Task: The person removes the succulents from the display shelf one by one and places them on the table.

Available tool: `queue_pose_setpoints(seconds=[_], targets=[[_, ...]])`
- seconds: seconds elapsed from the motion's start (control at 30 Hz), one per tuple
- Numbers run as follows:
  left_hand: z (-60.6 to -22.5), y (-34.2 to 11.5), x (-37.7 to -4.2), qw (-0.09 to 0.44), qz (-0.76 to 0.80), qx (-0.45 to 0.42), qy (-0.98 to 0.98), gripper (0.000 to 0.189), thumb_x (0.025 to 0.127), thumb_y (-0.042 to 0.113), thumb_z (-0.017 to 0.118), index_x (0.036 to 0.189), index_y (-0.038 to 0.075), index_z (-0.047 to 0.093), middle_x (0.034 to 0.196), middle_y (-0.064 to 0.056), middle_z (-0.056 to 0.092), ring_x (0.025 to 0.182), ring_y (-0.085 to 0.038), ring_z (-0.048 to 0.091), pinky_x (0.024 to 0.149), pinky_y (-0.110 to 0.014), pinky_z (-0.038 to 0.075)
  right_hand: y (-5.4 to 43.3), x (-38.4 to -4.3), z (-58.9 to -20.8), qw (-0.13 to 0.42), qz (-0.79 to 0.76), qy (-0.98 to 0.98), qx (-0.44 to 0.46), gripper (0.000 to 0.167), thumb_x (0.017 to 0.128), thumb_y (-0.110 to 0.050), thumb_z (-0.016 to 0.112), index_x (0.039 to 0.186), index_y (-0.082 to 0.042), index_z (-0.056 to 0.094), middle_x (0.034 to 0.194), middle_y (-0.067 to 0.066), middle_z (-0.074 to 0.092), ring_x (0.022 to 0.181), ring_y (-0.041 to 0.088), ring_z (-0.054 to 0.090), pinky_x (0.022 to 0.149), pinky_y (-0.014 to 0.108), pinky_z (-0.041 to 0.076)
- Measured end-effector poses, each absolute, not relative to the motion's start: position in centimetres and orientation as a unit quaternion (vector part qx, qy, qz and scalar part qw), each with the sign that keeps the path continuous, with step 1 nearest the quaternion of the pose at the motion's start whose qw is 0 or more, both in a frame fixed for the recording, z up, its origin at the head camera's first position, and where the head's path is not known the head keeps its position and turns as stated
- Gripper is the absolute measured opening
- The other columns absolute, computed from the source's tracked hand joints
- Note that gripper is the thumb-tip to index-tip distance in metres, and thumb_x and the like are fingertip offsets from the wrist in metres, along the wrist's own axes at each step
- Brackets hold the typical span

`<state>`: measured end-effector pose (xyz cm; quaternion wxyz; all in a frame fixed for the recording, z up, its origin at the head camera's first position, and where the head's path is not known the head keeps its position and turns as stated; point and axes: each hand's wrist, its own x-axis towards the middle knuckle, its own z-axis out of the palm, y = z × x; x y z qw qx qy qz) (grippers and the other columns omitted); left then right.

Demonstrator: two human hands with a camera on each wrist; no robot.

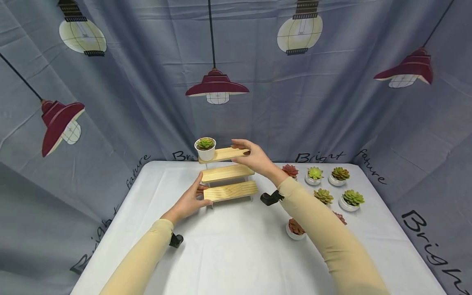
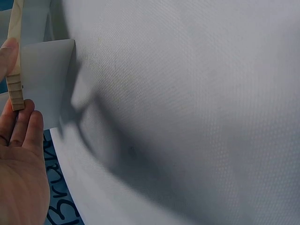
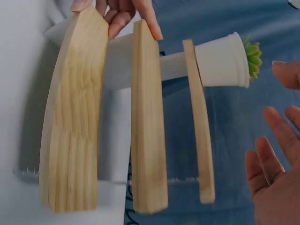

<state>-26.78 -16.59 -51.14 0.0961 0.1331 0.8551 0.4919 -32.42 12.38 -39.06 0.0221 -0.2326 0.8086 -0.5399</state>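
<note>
**Pine three-step stand, steadied at its left end**

Pale wood, three tiers: the stepped stand sits on the white table near the middle of the far edge, lowest board toward the person, top board highest and furthest back. One white pot with a green succulent stands on the left end of the top tier.

Left hand at the stand's left end, thumb and fingers curled onto the ends of the lower boards; the left wrist view shows fingertips against a board edge. Right hand at the right end of the top tier, fingers loosely spread and holding nothing; the right wrist view shows the palm open beside the board, and actual contact cannot be told.

More potted succulents cluster toward the far right corner, green and red ones, with one red plant nearer the person, partly behind the right sleeve. Lamp-printed grey cloth hangs behind the table.
</note>
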Motion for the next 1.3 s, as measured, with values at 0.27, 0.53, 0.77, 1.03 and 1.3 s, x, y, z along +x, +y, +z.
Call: queue_pose_setpoints(seconds=[0.27,0.53,0.77,1.03,1.3], targets=[[-51.2,-16.7,-26.8,0.094,0.496,0.138,0.852,0.117,0.088,0.025,0.084,0.165,0.035,-0.003,0.145,-0.014,0.048,0.137,-0.036,0.047,0.115,-0.051,0.039,9.4,-34.1,-40.5,0.003,-0.553,0.807,-0.210,0.068,0.093,-0.016,0.077,0.154,-0.013,0.047,0.146,0.015,0.056,0.138,0.027,0.044,0.115,0.050,0.035],[-51.3,-16.7,-26.9,0.094,0.496,0.140,0.852,0.117,0.088,0.024,0.085,0.165,0.036,-0.003,0.145,-0.014,0.048,0.137,-0.035,0.047,0.116,-0.050,0.039,7.1,-34.9,-41.2,-0.009,-0.537,0.824,-0.182,0.072,0.092,-0.027,0.080,0.154,-0.011,0.048,0.145,0.009,0.057,0.143,0.026,0.031,0.116,0.052,0.036],[-51.2,-16.8,-26.9,0.094,0.493,0.142,0.853,0.117,0.087,0.025,0.085,0.165,0.036,-0.003,0.146,-0.014,0.048,0.136,-0.034,0.048,0.116,-0.049,0.039,5.1,-34.9,-41.6,-0.015,-0.509,0.847,-0.152,0.075,0.090,-0.037,0.081,0.154,-0.015,0.048,0.146,0.003,0.054,0.141,0.024,0.032,0.113,0.050,0.039],[-51.2,-16.9,-26.9,0.090,0.494,0.144,0.853,0.117,0.088,0.024,0.085,0.165,0.033,-0.003,0.146,-0.014,0.048,0.137,-0.033,0.047,0.116,-0.047,0.039,3.5,-35.0,-41.8,-0.020,-0.506,0.852,-0.132,0.078,0.088,-0.039,0.083,0.153,-0.012,0.048,0.142,0.004,0.055,0.141,0.024,0.033,0.115,0.051,0.036],[-51.4,-16.9,-27.1,0.089,0.496,0.152,0.850,0.117,0.088,0.023,0.085,0.165,0.033,-0.003,0.145,-0.014,0.049,0.135,-0.031,0.048,0.117,-0.044,0.039,2.4,-35.1,-42.2,-0.019,-0.531,0.836,-0.138,0.074,0.088,-0.031,0.085,0.149,-0.007,0.049,0.133,0.007,0.057,0.134,0.024,0.038,0.107,0.046,0.046]])
